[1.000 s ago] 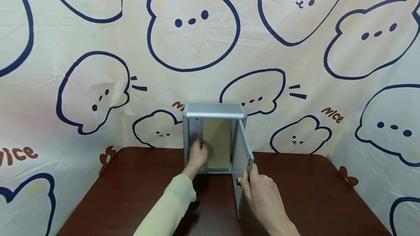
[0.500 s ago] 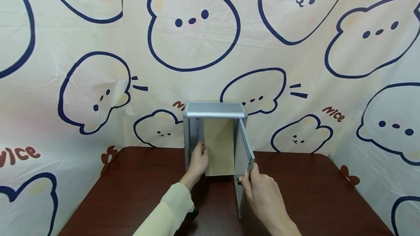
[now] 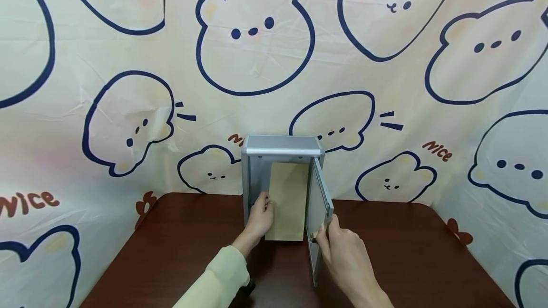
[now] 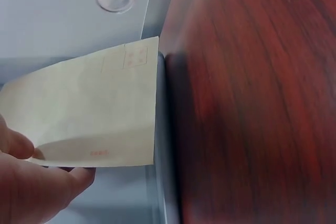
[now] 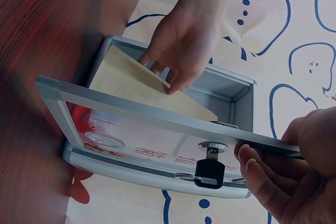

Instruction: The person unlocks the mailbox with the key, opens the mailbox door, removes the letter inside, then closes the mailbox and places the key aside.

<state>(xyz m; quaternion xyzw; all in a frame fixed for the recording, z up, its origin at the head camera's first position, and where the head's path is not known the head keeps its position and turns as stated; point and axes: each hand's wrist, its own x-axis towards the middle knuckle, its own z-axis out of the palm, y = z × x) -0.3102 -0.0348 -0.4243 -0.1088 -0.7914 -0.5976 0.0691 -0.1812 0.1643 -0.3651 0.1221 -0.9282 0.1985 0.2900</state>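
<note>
One grey box [image 3: 282, 144] stands open; one envelope [image 3: 288, 203] tilts partly inside.

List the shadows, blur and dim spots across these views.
Head view: a soft shadow darkens the reddish-brown, wood-grained table below the tan, rectangular paper envelope; left wrist view: the small red print is too blurred to read, and shade crosses the envelope's lower part; right wrist view: the right hand looks dim.

Matt paper envelope [image 3: 288, 203], smooth metal box [image 3: 282, 144], wood-grained table [image 3: 192, 227]
</note>
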